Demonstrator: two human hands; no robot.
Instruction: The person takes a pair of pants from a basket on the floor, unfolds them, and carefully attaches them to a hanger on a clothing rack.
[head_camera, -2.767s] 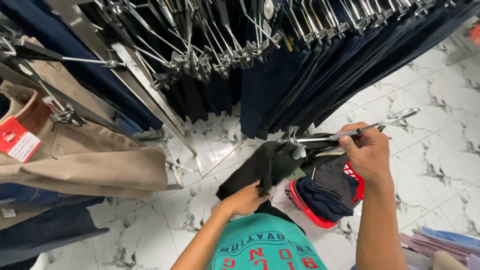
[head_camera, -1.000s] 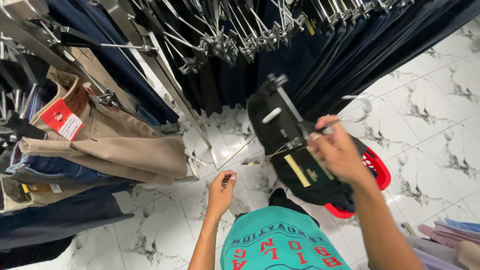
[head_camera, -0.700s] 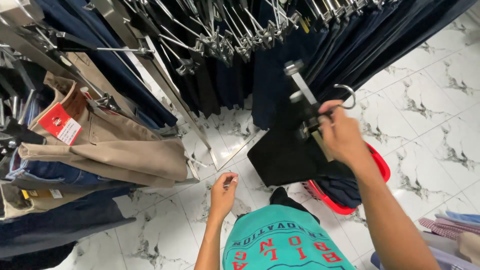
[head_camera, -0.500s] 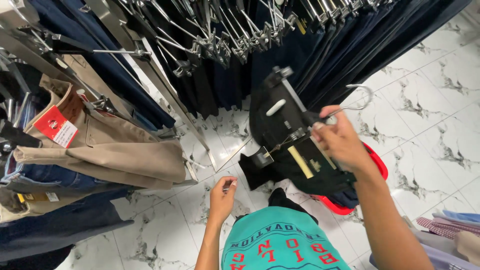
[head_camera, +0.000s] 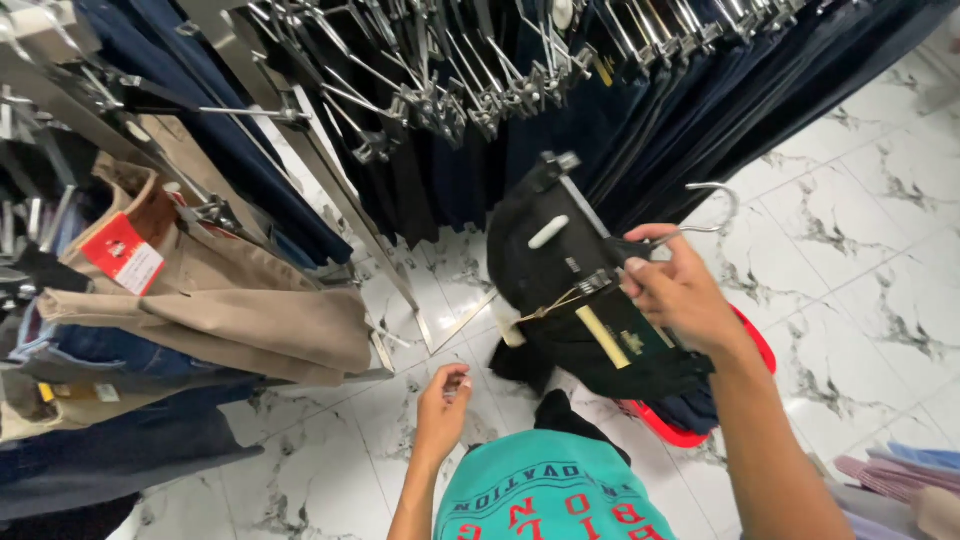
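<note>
A clothing shop with a white marble-patterned tile floor (head_camera: 860, 260), seen from above, racks of hanging garments across the top and left.

The black trousers (head_camera: 590, 310) hang on a clip hanger (head_camera: 700, 215) in mid-air over the middle of the floor, in front of the dark row on the rack. They are folded over, waistband side facing up, with a pale tag and a dark label with a yellowish strip showing on them. The right hand (head_camera: 680, 290) is closed around the hanger's neck and the top edge of the trousers, fingers curled, thumb on the near side; the metal hook sticks out past the knuckles toward the right. A thin string runs from the label toward the left edge of the trousers.

The left hand (head_camera: 445, 400) is below and to the left, well apart from the trousers, loosely half-closed with the fingers bent in; it holds nothing that can be made out.

Just under the trousers a red basket (head_camera: 700, 425) stands on the floor with dark clothes in it. At the bottom edge is the person's teal shirt (head_camera: 550, 500) with red lettering. On the left rack hang tan trousers (head_camera: 220, 300) with a red tag, and jeans below them. Navy trousers (head_camera: 600, 100) on metal clip hangers fill the top. Folded pinkish and blue garments lie at the floor's lower right corner.
</note>
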